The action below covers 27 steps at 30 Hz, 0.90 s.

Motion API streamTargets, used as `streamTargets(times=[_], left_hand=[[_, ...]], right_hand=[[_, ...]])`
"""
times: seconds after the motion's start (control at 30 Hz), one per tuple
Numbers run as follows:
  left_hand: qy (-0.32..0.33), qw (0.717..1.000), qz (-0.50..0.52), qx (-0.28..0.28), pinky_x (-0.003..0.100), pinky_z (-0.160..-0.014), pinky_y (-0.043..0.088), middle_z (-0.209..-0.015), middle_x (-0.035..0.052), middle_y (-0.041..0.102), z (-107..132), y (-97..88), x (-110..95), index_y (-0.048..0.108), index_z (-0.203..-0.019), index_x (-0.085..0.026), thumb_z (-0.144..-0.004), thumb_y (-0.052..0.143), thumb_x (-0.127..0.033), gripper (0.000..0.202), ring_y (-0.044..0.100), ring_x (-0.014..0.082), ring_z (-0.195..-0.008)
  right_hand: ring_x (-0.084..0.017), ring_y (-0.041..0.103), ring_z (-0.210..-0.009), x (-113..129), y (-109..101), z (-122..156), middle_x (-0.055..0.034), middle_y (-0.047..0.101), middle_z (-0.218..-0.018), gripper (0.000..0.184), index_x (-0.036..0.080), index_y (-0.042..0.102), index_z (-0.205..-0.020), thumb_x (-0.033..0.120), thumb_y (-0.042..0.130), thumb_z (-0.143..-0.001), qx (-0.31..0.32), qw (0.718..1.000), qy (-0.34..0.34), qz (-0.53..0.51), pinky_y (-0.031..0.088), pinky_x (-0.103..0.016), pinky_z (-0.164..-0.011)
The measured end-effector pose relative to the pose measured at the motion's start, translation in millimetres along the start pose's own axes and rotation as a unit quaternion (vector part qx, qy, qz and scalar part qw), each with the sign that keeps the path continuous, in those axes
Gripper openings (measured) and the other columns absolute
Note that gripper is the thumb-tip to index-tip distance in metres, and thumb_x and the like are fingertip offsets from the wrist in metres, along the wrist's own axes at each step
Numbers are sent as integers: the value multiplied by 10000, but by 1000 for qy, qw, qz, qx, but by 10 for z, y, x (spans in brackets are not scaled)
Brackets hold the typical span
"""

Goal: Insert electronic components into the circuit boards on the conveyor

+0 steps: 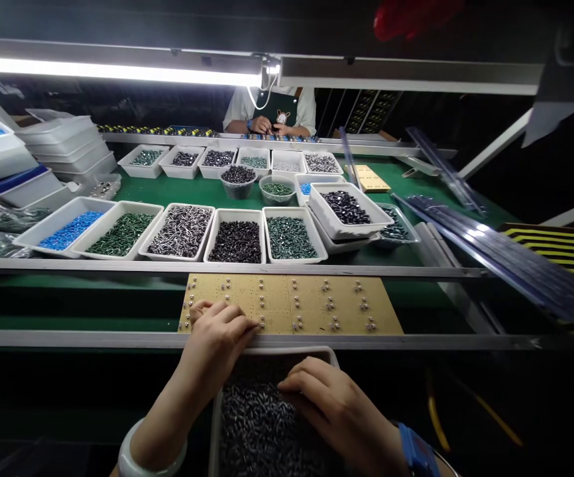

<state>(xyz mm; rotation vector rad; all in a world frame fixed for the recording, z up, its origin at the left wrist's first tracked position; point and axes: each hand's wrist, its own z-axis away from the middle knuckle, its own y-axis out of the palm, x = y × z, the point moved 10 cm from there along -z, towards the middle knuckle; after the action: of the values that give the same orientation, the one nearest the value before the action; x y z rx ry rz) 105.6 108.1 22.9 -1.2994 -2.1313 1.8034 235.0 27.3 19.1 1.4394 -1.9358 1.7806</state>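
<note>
A tan circuit board (291, 303) lies flat on the green belt between two metal rails, with small silver parts stuck in it. My left hand (216, 341) rests on the board's near left corner, fingers pinched together on a small part I cannot make out. My right hand (329, 401) lies curled over a white tray (214, 424) of small dark cylindrical parts just below the board, its fingertips down among the parts. A white bangle sits on my left wrist and a blue band on my right.
Beyond the far rail, white trays (236, 238) hold blue, green, silver and black parts, with a second row behind. Stacked white bins (63, 142) stand far left. Long clear tubes (490, 245) lie at right. Another person's hands (270, 126) work opposite.
</note>
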Motion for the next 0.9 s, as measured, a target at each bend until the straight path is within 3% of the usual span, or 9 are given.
streamTargets(times=[0.3,0.6,0.7,0.8,0.9], left_hand=[[-21,999,-21,-45,440,-936,330,-885,1,710,47,-71,-72,708,-971,-240,-1007,600,-222,116,611,226,-889],[-32,997,-49,-44,509,-1086,241,-837,-26,709,34,-80,-109,697,-890,-234,-1001,602,-209,148,652,230,-875],[-36,997,-51,-41,511,-1097,222,-881,-25,733,53,-128,-93,699,-1016,-248,-984,628,-182,102,667,237,-902],[-31,993,-60,-93,471,-1058,253,-957,-7,759,143,-289,-162,640,-1228,-255,-990,631,-192,246,671,228,-915],[-4,991,-47,-127,410,-958,299,-953,-11,762,260,-304,-367,652,-1172,-259,-1002,627,-260,171,651,212,-885]], right_hand=[[-163,692,-818,-19,-72,21,-34,727,-889,57,196,667,-1011,240,630,-1011,-30,999,15,-19,563,-250,-759],[-176,695,-892,3,-46,13,-56,724,-976,139,200,690,-1113,164,602,-1010,-19,999,15,-21,579,-268,-813],[-168,692,-914,-24,-105,7,-55,706,-1002,188,212,697,-1150,139,607,-1001,-24,999,19,-36,583,-262,-839],[-164,685,-971,-92,-242,-39,-62,684,-1062,284,233,678,-1248,116,569,-1013,-45,998,22,-29,581,-264,-874],[-185,676,-1034,-208,-415,-138,-76,680,-1114,321,239,646,-1307,123,534,-1029,-81,996,32,20,578,-308,-914]])
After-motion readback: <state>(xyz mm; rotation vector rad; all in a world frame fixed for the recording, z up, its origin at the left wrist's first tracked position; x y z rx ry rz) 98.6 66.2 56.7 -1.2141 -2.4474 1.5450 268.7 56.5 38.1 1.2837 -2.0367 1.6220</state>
